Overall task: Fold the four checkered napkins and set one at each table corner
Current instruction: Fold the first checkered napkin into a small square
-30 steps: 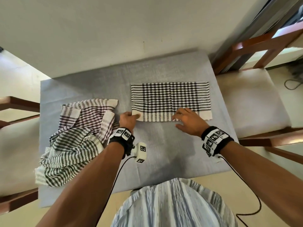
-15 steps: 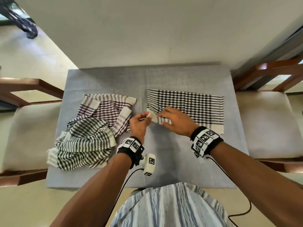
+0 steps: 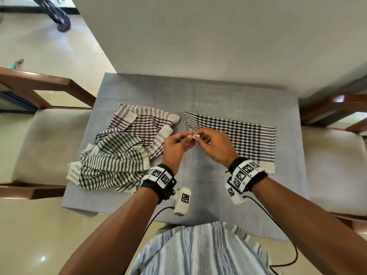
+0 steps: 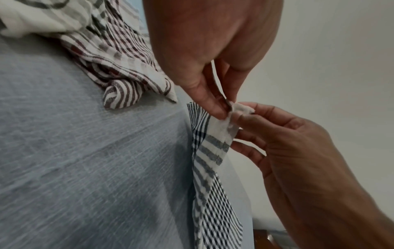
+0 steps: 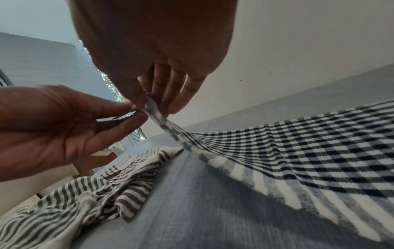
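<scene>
A black-and-white checkered napkin (image 3: 242, 135) lies folded in half on the right part of the grey table (image 3: 208, 96). Its near-left corner is lifted off the cloth. My left hand (image 3: 189, 136) and right hand (image 3: 198, 135) both pinch that white-edged corner, fingertips almost touching. The left wrist view shows the left hand (image 4: 221, 107) and the napkin (image 4: 213, 185) rising from the table. In the right wrist view the napkin (image 5: 298, 151) slopes up to the pinch of the right hand (image 5: 149, 102).
A crumpled maroon-striped napkin (image 3: 147, 126) and a crumpled green-checked napkin (image 3: 111, 163) lie heaped on the table's left half. Cushioned wooden chairs stand at the left (image 3: 45, 139) and right (image 3: 333, 165). A wall runs along the table's far edge.
My right hand slid left along the napkin's near edge to join the left hand. Together they raised the near-left corner off the table.
</scene>
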`<state>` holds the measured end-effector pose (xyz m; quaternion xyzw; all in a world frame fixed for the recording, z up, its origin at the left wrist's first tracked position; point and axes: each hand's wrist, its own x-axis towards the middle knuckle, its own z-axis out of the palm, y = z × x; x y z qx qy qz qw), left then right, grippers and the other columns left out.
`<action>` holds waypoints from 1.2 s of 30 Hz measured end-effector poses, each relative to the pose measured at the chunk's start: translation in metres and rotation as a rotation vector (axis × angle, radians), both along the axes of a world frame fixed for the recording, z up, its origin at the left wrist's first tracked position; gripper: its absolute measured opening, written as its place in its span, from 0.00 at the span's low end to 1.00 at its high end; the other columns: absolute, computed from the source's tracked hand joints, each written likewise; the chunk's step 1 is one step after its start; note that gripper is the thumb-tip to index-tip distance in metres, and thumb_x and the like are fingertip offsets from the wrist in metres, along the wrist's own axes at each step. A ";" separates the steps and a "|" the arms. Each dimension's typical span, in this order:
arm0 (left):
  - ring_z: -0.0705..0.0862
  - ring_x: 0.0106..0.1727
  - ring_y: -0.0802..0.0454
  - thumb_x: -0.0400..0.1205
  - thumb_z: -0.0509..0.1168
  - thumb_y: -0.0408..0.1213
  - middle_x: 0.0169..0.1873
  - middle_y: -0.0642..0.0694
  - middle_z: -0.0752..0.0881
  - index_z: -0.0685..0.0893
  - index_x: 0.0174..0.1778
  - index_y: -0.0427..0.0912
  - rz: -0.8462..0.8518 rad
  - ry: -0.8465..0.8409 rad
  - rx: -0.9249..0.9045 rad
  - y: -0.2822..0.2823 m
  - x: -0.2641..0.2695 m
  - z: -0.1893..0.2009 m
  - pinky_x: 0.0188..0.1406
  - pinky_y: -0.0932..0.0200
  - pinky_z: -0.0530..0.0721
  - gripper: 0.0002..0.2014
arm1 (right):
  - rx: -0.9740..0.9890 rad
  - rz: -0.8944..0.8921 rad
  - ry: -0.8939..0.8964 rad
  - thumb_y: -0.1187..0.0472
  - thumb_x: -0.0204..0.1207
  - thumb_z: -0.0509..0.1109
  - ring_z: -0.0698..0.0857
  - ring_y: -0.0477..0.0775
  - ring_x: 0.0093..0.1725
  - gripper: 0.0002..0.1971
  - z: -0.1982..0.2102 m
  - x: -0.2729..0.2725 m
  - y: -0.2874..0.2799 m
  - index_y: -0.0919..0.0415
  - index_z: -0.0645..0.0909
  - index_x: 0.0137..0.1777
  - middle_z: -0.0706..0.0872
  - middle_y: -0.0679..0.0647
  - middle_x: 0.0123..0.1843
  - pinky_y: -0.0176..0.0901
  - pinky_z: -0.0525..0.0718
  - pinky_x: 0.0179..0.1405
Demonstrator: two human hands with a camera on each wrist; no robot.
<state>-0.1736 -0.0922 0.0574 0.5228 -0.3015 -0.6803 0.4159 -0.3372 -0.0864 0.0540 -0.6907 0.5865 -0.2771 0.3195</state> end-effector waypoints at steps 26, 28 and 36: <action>0.91 0.51 0.39 0.78 0.74 0.26 0.47 0.33 0.90 0.83 0.58 0.32 -0.053 -0.064 -0.024 0.005 0.001 0.020 0.56 0.45 0.89 0.14 | -0.083 -0.043 -0.084 0.64 0.82 0.70 0.82 0.44 0.50 0.13 0.000 0.006 0.020 0.61 0.86 0.65 0.84 0.51 0.53 0.30 0.81 0.50; 0.91 0.52 0.39 0.77 0.76 0.29 0.49 0.33 0.90 0.83 0.58 0.33 -0.068 -0.059 -0.018 0.007 -0.001 0.021 0.56 0.45 0.89 0.16 | -0.065 -0.041 -0.112 0.62 0.83 0.70 0.82 0.46 0.50 0.12 0.000 0.005 0.021 0.61 0.87 0.63 0.83 0.51 0.52 0.33 0.82 0.48; 0.89 0.50 0.48 0.75 0.76 0.27 0.45 0.42 0.89 0.84 0.58 0.39 -0.102 -0.178 -0.058 0.011 0.003 0.023 0.54 0.53 0.88 0.16 | 0.111 -0.052 -0.350 0.69 0.79 0.72 0.85 0.39 0.57 0.18 0.011 -0.004 0.026 0.60 0.84 0.68 0.87 0.49 0.56 0.31 0.84 0.55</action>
